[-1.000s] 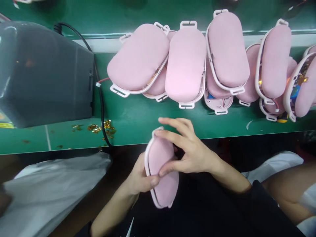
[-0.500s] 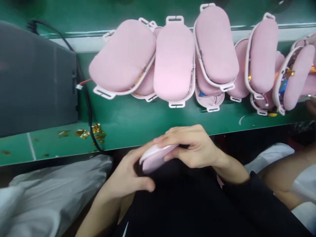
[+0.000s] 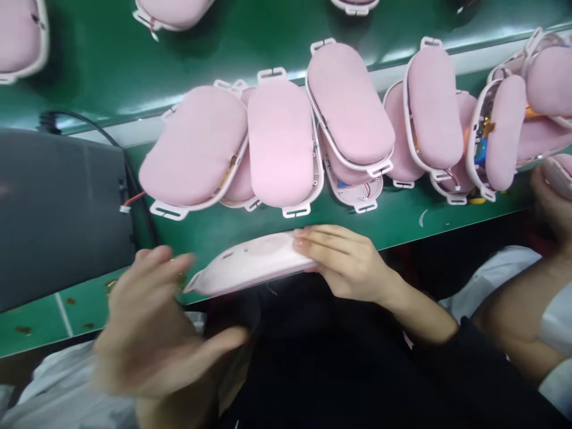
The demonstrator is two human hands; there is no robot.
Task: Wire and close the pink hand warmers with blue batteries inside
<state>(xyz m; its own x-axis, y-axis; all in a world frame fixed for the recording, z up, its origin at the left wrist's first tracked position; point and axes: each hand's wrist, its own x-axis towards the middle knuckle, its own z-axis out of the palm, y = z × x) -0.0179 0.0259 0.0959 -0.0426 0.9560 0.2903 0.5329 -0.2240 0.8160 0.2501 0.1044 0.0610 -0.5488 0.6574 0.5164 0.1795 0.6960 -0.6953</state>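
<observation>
My right hand [image 3: 346, 262] grips one end of a pink eye-mask unit [image 3: 250, 265], held flat with its plastic shell side up, over the front edge of the green bench [image 3: 402, 217]. My left hand [image 3: 152, 333] is blurred, fingers spread, off the unit at the lower left and holding nothing. Just beyond my hands lies a row of several pink padded units [image 3: 281, 143] in white frames, overlapping each other.
A dark grey machine [image 3: 58, 208] with a black cable [image 3: 89, 122] sits at the left. More pink units [image 3: 18, 36] lie farther back. Another person's hand [image 3: 552, 196] holds a pink part at the right edge. White fabric [image 3: 58, 393] lies at the lower left.
The pink unit went from both hands to my right hand alone and was turned shell side up. My left hand let go and swung out to the left. The view shifted.
</observation>
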